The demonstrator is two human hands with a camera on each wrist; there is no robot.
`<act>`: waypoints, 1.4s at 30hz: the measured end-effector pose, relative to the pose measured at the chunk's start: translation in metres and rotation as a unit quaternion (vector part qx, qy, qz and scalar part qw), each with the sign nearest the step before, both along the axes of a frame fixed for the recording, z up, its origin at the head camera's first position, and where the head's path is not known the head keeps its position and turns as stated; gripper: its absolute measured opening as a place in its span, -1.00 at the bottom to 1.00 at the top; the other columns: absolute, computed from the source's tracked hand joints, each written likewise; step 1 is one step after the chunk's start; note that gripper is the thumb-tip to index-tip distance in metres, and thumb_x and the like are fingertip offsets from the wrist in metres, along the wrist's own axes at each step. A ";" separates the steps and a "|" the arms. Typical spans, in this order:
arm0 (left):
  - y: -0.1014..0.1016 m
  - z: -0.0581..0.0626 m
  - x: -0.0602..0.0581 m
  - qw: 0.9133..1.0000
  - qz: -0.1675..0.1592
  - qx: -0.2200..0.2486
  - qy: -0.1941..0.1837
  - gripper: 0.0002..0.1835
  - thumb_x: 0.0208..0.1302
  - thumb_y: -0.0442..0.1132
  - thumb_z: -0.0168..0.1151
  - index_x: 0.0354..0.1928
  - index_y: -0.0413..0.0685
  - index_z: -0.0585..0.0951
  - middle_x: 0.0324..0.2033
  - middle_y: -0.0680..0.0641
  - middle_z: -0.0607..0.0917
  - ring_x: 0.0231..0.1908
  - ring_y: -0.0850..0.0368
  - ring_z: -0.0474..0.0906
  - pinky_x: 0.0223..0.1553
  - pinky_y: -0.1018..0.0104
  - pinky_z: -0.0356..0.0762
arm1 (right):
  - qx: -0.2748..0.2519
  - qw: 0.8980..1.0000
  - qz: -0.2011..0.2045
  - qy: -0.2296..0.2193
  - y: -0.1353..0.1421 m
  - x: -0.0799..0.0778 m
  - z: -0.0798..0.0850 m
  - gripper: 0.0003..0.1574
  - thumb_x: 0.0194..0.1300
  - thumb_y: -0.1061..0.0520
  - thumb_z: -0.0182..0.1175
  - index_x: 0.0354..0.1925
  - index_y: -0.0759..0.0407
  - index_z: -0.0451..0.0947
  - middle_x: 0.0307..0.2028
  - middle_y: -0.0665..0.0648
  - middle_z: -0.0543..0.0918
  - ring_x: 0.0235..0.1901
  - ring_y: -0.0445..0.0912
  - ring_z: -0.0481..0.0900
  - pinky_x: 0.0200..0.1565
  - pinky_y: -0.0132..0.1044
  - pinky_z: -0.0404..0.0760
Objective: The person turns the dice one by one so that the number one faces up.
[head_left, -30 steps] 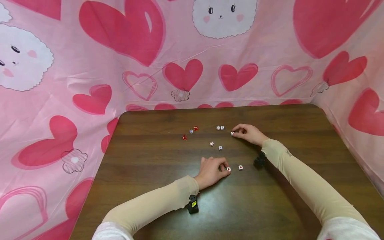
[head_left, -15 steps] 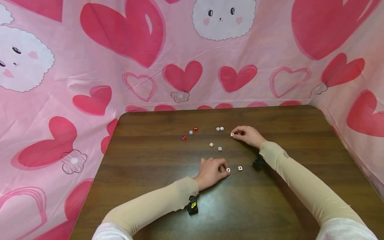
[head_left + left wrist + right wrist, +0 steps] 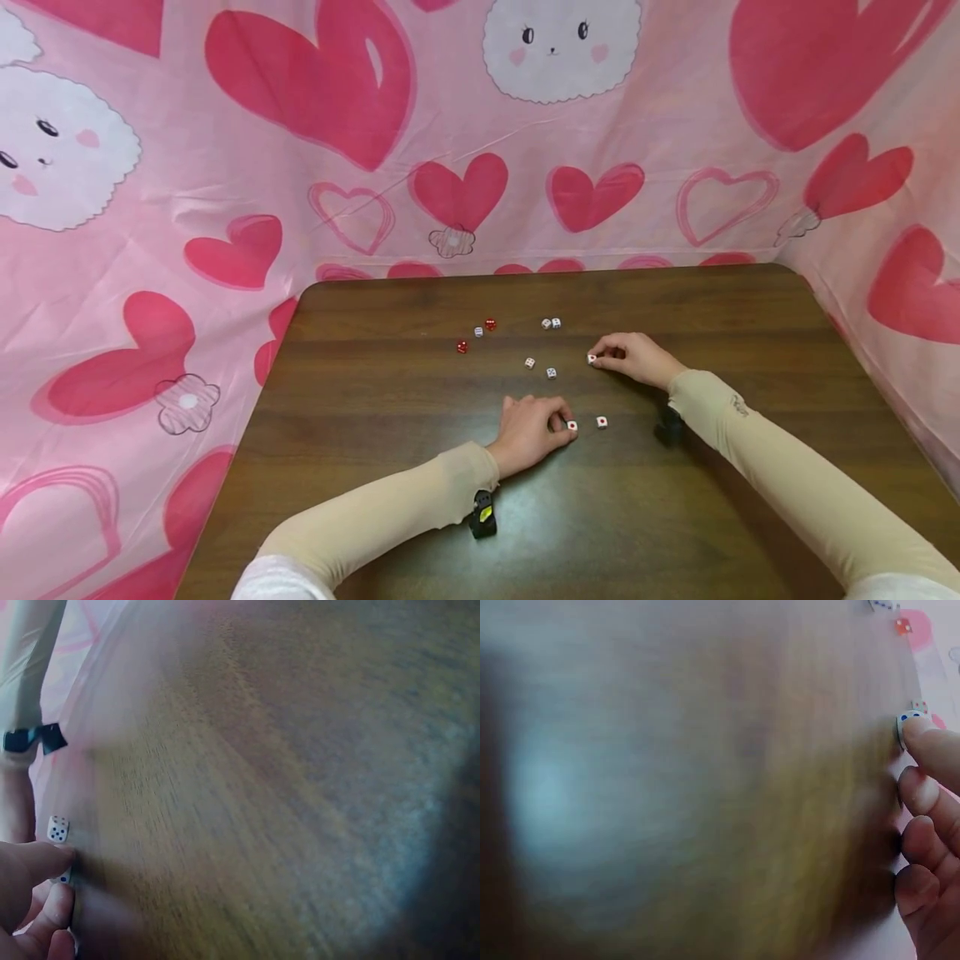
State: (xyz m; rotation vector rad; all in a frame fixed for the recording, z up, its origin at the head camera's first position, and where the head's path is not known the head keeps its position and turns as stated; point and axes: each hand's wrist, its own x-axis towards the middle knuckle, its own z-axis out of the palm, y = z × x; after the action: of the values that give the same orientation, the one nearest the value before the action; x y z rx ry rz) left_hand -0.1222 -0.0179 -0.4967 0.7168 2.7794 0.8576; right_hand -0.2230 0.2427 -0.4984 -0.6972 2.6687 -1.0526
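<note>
Near the middle of the table, my left hand (image 3: 530, 429) pinches a white die (image 3: 572, 426) with a red dot on top, between thumb and fingers. Just right of it, a second white die (image 3: 602, 422), also showing a red dot, stands apart. Farther back on the right, my right hand (image 3: 637, 358) holds another white die (image 3: 592, 358) at its fingertips. In the left wrist view the held die is mostly covered by the thumb, with a neighbouring die (image 3: 58, 828) beyond it. The right wrist view shows the thumb on a die with blue dots (image 3: 910, 717).
Two white dice (image 3: 551, 323) sit side by side at the back. Two more white dice, one with blue dots (image 3: 551, 373), lie between the hands. Farther left are two red dice (image 3: 491, 324) and a white die (image 3: 478, 332). A pink heart-print cloth (image 3: 450, 125) hangs behind the brown table (image 3: 360, 350).
My right hand has moved toward me and slightly right, bringing its die along. The left hand keeps its place on its die, and the other dice have not moved.
</note>
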 end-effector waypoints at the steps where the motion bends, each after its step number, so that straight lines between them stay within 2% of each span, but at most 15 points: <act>1: 0.000 0.000 0.000 1.000 0.001 -0.002 0.000 -0.84 0.27 0.04 0.49 -0.26 0.25 0.69 -0.52 0.34 0.62 -0.43 0.38 0.35 -0.19 0.26 0.11 | 0.000 1.000 0.006 0.005 0.002 0.004 0.000 -0.86 0.39 0.12 0.39 -0.09 0.05 0.76 -0.34 -0.08 0.70 -0.39 -0.20 0.52 -0.28 -0.30 0.50; 5: 0.000 -0.001 0.001 1.000 0.007 -0.006 -0.002 -0.83 0.27 0.04 0.49 -0.26 0.24 0.69 -0.52 0.34 0.63 -0.43 0.38 0.35 -0.19 0.26 0.11 | -0.006 0.999 0.032 0.020 0.009 0.021 -0.003 -0.86 0.36 0.16 0.41 -0.11 0.01 0.75 -0.29 -0.13 0.71 -0.35 -0.26 0.54 -0.24 -0.33 0.54; 11: -0.001 0.001 0.001 1.000 0.012 0.001 -0.005 -0.83 0.26 0.03 0.50 -0.25 0.22 0.70 -0.51 0.33 0.64 -0.42 0.38 0.36 -0.17 0.25 0.11 | -0.011 0.995 0.082 0.050 0.018 0.046 -0.002 -0.83 0.32 0.28 0.40 -0.15 0.05 0.71 -0.41 -0.22 0.59 -0.43 -0.33 0.47 -0.34 -0.36 0.52; 18: 0.000 0.001 0.001 1.000 0.010 -0.001 -0.001 -0.84 0.26 0.03 0.50 -0.26 0.24 0.69 -0.50 0.34 0.62 -0.41 0.38 0.35 -0.15 0.25 0.11 | 0.001 0.988 0.132 0.080 0.025 0.067 0.002 -0.81 0.35 0.24 0.40 -0.18 -0.04 0.64 -0.42 -0.25 0.45 -0.43 -0.37 0.38 -0.35 -0.38 0.44; 25: 0.001 0.001 0.002 1.000 0.007 0.000 0.000 -0.84 0.25 0.02 0.51 -0.27 0.24 0.69 -0.50 0.34 0.62 -0.42 0.38 0.34 -0.17 0.26 0.10 | 0.007 0.985 0.127 0.114 0.027 0.081 -0.001 -0.76 0.30 0.20 0.45 -0.15 -0.08 0.64 -0.41 -0.27 0.43 -0.38 -0.32 0.34 -0.33 -0.39 0.39; 32: 0.001 0.000 0.001 1.000 0.006 0.004 0.007 -0.83 0.23 0.01 0.52 -0.29 0.26 0.67 -0.51 0.36 0.62 -0.42 0.39 0.34 -0.18 0.27 0.10 | 0.010 0.987 0.112 0.117 0.027 0.083 -0.004 -0.75 0.28 0.16 0.48 -0.17 -0.12 0.62 -0.41 -0.31 0.41 -0.36 -0.32 0.34 -0.30 -0.38 0.38; 39: -0.002 0.001 0.000 1.000 -0.001 0.012 -0.012 -0.80 0.22 0.01 0.53 -0.23 0.23 0.68 -0.49 0.36 0.66 -0.37 0.38 0.40 -0.14 0.26 0.12 | 0.009 0.987 0.110 0.113 0.027 0.083 -0.007 -0.74 0.29 0.15 0.46 -0.23 -0.18 0.59 -0.40 -0.33 0.40 -0.36 -0.33 0.32 -0.29 -0.37 0.37; 42: -0.007 0.002 -0.002 0.999 -0.016 0.035 -0.033 -0.75 0.22 -0.02 0.54 -0.15 0.16 0.68 -0.44 0.31 0.71 -0.35 0.39 0.45 -0.10 0.29 0.13 | 0.002 0.986 0.112 0.126 0.028 0.084 -0.010 -0.72 0.27 0.15 0.48 -0.23 -0.18 0.58 -0.41 -0.32 0.41 -0.36 -0.33 0.33 -0.29 -0.38 0.36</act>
State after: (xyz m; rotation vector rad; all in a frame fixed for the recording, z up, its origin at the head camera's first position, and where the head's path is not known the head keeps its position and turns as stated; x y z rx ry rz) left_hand -0.1242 -0.0251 -0.4949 0.7284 2.6853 0.9575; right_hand -0.1392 0.2705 -0.5084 -1.1695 2.7099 -0.9545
